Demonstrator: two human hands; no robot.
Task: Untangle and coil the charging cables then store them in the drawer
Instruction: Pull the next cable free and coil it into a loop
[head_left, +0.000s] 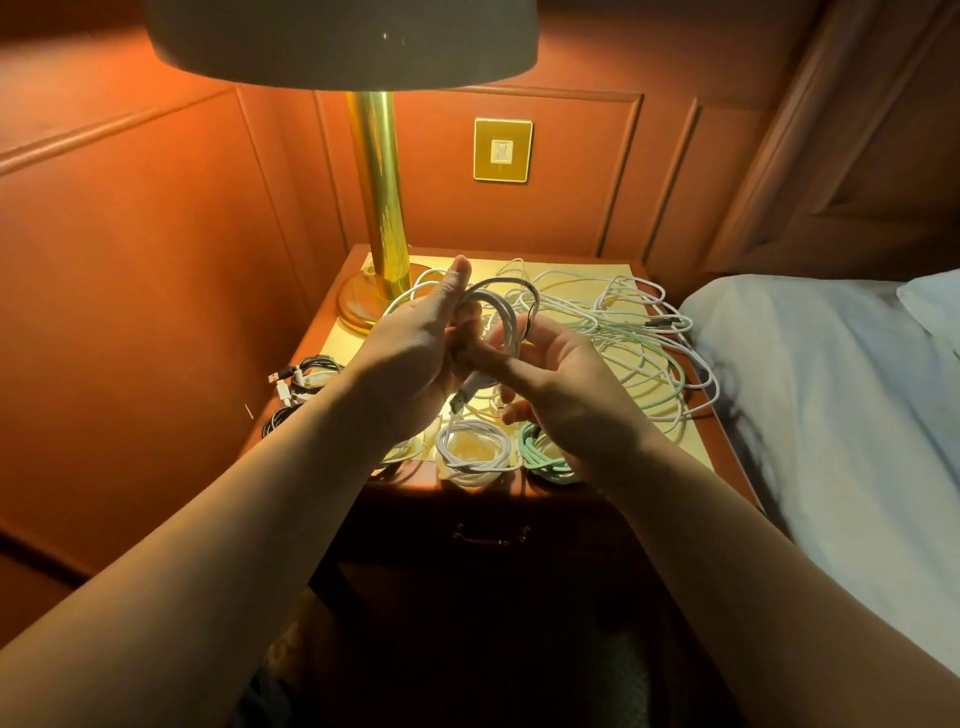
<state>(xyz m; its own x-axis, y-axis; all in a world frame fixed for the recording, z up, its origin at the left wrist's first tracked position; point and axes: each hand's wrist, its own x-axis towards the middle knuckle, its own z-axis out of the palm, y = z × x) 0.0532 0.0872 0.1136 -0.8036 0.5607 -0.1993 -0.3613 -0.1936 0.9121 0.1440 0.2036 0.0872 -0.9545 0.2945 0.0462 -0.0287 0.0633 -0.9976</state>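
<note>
The table (670, 441) under the lamp (374, 208) is carrying everything, w/ the bed (831, 395) pressing up against its right edge. The loose tangle (623, 332) of white and pale green cable is sprawling over the back-right part of the table, near the bed side, prob. left there as the to-do pile. Along the front edge, finished coils are lining up: a white coil (475, 449) mid-front, a green coil (540, 454) just beside it, partly under the right wrist. Dark coils (306, 379) are sitting at the left edge, apart from the whites. The drawer (491, 535) below the front edge is looking closed, so nothing stored yet, I'd say.

Now the action: the left hand (415, 364) is gripping a white cable bundle (501, 322) above the table's middle, fingers curled round the loops, thumb up, likely to keep them from springing apart. The right hand (561, 379) is pinching the same bundle, fingers bent around the strands, prob. wrapping the tail. A plug end (462, 397) is dangling below btw the hands.
</note>
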